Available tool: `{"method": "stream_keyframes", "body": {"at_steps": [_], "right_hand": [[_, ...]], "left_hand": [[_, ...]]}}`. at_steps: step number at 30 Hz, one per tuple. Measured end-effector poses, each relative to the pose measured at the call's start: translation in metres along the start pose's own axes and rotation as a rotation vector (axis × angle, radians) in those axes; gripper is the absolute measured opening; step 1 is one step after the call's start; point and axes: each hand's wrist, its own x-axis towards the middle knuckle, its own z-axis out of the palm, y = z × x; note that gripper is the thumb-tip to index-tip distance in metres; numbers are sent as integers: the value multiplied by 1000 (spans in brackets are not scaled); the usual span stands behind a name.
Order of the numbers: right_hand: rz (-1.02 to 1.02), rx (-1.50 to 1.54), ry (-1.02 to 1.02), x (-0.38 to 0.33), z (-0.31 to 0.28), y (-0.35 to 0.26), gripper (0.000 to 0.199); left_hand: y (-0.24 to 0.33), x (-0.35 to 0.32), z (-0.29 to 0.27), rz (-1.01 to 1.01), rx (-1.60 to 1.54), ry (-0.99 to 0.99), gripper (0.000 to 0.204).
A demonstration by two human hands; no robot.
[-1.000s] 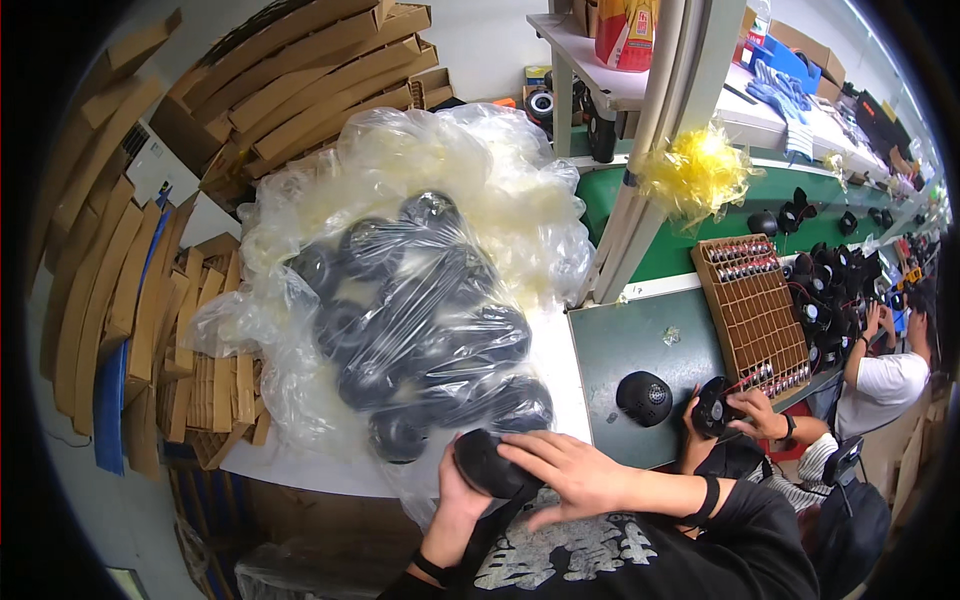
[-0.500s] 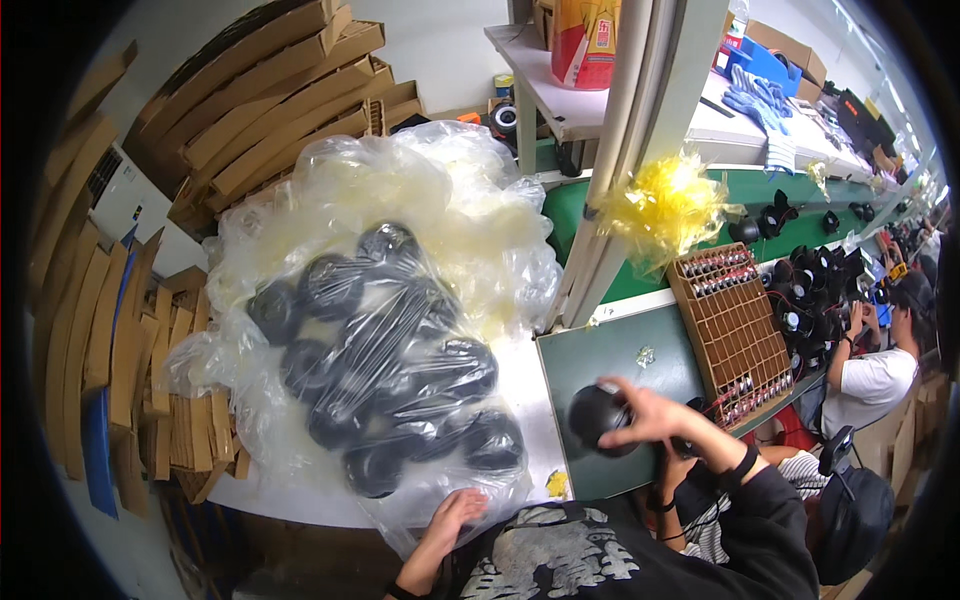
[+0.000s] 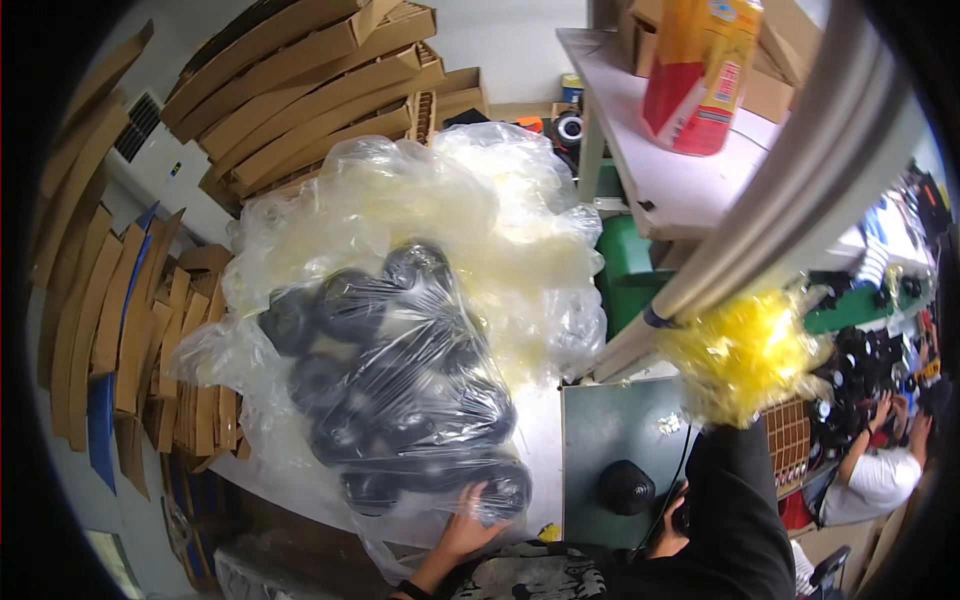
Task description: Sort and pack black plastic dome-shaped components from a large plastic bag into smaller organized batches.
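Note:
A large clear plastic bag [image 3: 430, 335] with several round black domes inside covers the white table. At its near edge, my left hand [image 3: 468, 527] curls its fingers and thumb around one bagged black dome [image 3: 507, 488]. My right arm [image 3: 735, 500], in a black sleeve, reaches forward. Its hand is hidden behind a hanging bunch of yellow film [image 3: 748, 350]. On the dark green mat [image 3: 600, 425], a loose black dome [image 3: 627, 487] stands left of that arm. Beside my sleeve, another person's hand [image 3: 668, 535] holds a black part, mostly hidden.
Flattened cardboard boxes [image 3: 290, 100] are stacked behind and at the left. A pale post [image 3: 770, 230] leans across the right, beside a shelf [image 3: 690, 185] with a red and yellow bag [image 3: 700, 80]. A partitioned tray [image 3: 787, 440] and a co-worker [image 3: 870, 485] are farther right.
My right hand has let go of the black dome, which now stands on the mat, and has moved out of sight. My left hand has moved onto a bagged dome. The view has shifted.

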Motion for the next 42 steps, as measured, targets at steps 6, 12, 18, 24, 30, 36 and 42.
{"method": "stream_keyframes", "body": {"at_steps": [6, 12, 18, 24, 30, 36, 42], "right_hand": [[-39, -1, 21, -1, 41, 13, 49], [-111, 13, 153, -74, 42, 7, 35], [-220, 26, 313, -181, 51, -13, 22], [-441, -519, -698, -353, 145, -26, 14], [-561, -668, -1040, -401, 183, -11, 31], [-1239, -898, -1073, -414, 199, -35, 75], [-1253, -875, -1146, -413, 223, -69, 94]], "left_hand": [[4, 9, 18, 124, -116, 230, 85], [1, 2, 24, 188, -140, 251, 68], [-20, -13, 26, 46, -69, 95, 65], [-24, -33, 23, 159, -145, 335, 51], [-41, -56, 27, -36, -470, 189, 28], [-36, -80, -25, -72, -721, -258, 14], [-1, -76, -101, -34, -886, -491, 19]]}}
